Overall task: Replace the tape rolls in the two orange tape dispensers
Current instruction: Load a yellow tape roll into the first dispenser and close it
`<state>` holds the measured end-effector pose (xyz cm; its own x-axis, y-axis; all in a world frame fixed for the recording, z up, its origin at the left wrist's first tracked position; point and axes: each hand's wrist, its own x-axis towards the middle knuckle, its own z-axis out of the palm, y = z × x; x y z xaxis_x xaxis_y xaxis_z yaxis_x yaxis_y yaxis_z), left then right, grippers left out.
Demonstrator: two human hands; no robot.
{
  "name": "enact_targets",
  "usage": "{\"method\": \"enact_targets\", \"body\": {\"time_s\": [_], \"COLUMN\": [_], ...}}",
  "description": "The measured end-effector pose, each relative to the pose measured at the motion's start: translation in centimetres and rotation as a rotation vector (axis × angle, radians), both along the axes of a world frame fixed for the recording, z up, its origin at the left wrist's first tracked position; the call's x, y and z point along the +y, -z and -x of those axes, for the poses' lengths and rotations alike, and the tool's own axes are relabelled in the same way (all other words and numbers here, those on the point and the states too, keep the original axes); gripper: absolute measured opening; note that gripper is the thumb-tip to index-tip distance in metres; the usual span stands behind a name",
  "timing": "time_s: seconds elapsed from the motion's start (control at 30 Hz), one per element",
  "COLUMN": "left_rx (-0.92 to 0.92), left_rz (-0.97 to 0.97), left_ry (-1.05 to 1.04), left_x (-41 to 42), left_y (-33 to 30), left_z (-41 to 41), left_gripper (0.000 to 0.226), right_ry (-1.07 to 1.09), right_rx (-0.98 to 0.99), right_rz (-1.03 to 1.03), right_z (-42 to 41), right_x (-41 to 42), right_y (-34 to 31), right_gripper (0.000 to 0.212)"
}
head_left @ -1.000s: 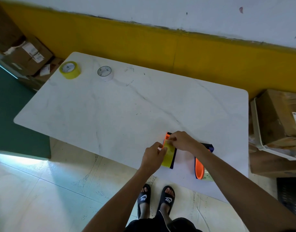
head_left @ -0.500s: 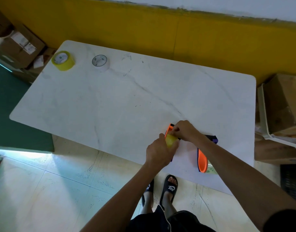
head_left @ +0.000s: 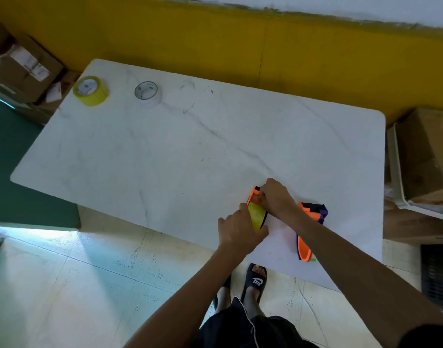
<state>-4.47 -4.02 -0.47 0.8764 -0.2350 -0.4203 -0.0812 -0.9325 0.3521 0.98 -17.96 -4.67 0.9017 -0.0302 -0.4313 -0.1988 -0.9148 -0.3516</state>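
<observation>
An orange tape dispenser [head_left: 253, 194] with a yellow tape roll [head_left: 257, 215] in it lies near the front edge of the white marble table [head_left: 180, 151]. My left hand [head_left: 238, 231] grips the roll end of this dispenser. My right hand [head_left: 275, 197] pinches its far end, fingers closed on the orange part. A second orange dispenser [head_left: 306, 243] with a black and purple head lies to the right, partly hidden under my right forearm. A spare yellow tape roll [head_left: 90, 90] and a spare white tape roll [head_left: 148, 93] stand at the far left of the table.
Cardboard boxes [head_left: 24, 69] are stacked on the floor at the far left, and more boxes with a white tray [head_left: 401, 172] sit to the right of the table. A yellow wall runs behind. My feet in black slides [head_left: 255, 280] stand at the table's front edge.
My left hand has slid along the yellow roll toward the near end of the dispenser. My right hand stays pinched on the far end. The camera view has shifted slightly.
</observation>
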Motion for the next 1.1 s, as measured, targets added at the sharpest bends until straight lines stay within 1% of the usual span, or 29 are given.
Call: {"method": "enact_targets", "body": {"time_s": [0.03, 0.1, 0.2, 0.23, 0.33, 0.43, 0.5, 0.63, 0.7, 0.83, 0.93, 1.1], "left_rx": [0.000, -0.003, 0.002, 0.003, -0.001, 0.001, 0.025, 0.052, 0.060, 0.094, 0.115, 0.140], "left_rz": [-0.006, -0.021, -0.026, -0.027, -0.044, -0.052, -0.067, -0.098, -0.121, -0.134, -0.153, -0.166], "left_ry": [0.005, 0.015, 0.026, 0.030, 0.059, 0.062, 0.071, 0.056, 0.059, 0.063, 0.069, 0.080], "left_x": [0.1, 0.2, 0.5, 0.5, 1.0, 1.8, 1.9, 2.1, 2.3, 2.7, 2.6, 2.7], "left_y": [0.0, -0.2, -0.4, -0.4, -0.2, 0.2, 0.2, -0.6, -0.8, -0.7, -0.8, -1.2], "left_z": [0.0, -0.1, -0.4, -0.4, 0.1, 0.4, 0.1, -0.6, -0.8, -0.6, -0.8, -1.2], "left_gripper": [0.054, 0.054, 0.052, 0.050, 0.043, 0.041, 0.047, 0.072, 0.071, 0.061, 0.061, 0.063], "right_ry": [0.006, 0.014, -0.016, -0.022, 0.010, 0.036, 0.040, 0.044, 0.054, 0.096, 0.094, 0.103], "right_rx": [0.009, 0.063, 0.108, 0.097, 0.047, -0.028, -0.084, -0.123, -0.135, -0.158, -0.168, -0.202], "right_rz": [-0.013, -0.015, 0.026, 0.039, 0.047, -0.012, -0.012, 0.009, 0.031, 0.069, 0.094, 0.103], "right_z": [0.0, -0.4, -1.2, -1.4, -1.9, -2.1, -2.2, -2.4, -2.5, -3.0, -3.3, -4.1], "right_x": [-0.2, -0.5, -0.8, -1.1, -2.5, -3.4, -3.0, -2.5, -2.7, -4.1, -4.8, -5.1], "right_y": [0.0, -0.2, -0.3, -0.2, -0.2, -0.2, -0.1, 0.7, 1.0, 1.4, 1.5, 1.8], "right_gripper": [0.043, 0.031, 0.018, 0.014, 0.017, 0.006, 0.009, 0.007, 0.007, 0.010, 0.008, 0.011]}}
